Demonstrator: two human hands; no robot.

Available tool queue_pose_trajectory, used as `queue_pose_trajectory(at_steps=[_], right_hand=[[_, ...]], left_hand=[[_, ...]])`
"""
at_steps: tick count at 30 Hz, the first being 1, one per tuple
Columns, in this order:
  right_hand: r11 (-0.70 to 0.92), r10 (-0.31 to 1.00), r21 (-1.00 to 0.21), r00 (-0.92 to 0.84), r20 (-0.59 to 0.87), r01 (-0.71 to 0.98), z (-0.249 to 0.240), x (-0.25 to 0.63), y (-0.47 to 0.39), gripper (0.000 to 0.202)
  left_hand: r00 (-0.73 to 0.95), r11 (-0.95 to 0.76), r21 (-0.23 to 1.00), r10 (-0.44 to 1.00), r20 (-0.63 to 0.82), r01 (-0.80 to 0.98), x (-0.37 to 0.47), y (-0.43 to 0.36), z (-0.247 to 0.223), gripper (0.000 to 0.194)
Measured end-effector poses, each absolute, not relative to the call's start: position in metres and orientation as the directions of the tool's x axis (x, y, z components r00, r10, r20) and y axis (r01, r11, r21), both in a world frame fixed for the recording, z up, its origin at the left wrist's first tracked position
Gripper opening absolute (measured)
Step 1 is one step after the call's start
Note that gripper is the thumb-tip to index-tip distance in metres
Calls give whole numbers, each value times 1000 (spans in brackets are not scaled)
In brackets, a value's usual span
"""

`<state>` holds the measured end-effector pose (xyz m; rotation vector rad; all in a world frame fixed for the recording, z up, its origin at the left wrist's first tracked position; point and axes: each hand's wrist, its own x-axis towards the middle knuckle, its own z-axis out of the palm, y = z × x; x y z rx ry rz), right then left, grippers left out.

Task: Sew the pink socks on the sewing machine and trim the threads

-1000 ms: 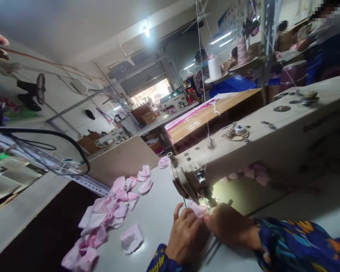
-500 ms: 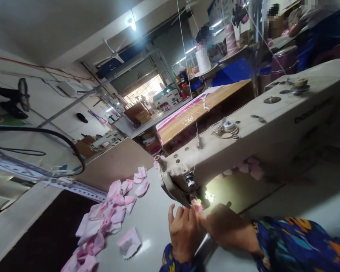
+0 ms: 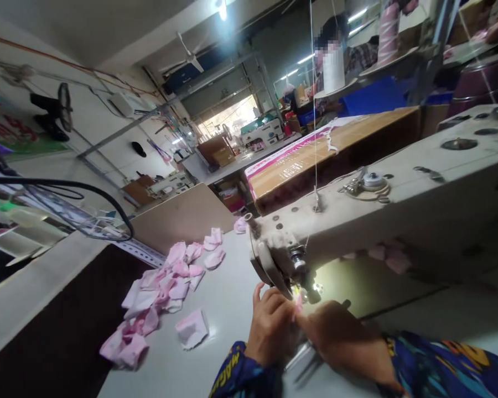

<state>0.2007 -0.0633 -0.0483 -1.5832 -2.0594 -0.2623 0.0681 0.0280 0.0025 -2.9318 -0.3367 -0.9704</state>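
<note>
Both hands have been drawn closer under the needle since the earlier frame. A small pink piece [image 3: 297, 303] is pinched between the left hand [image 3: 271, 330] and the right hand [image 3: 339, 338], each grip closed on it, just below the machine [image 3: 382, 210] head. Loose pink pieces [image 3: 161, 293] lie leftward on the desk [image 3: 228, 309], nearer the left hand.

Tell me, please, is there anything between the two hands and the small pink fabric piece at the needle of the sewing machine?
Nothing visible. The left hand and the right hand both touch the pink fabric piece, pinched between them just below the head of the sewing machine. The needle itself is too blurred to see.
</note>
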Motion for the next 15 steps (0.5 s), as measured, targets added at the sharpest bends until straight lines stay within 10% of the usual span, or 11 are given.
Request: queue_pose_trajectory(at_steps=[7, 15], right_hand=[[239, 904, -117, -176, 391, 964, -42, 197, -64, 21], [275, 908, -96, -226, 353, 957, -39, 199, -67, 17]], left_hand=[[823, -987, -127, 11, 568, 101, 75, 29, 6, 33], [797, -980, -34, 138, 588, 194, 75, 24, 2, 27]])
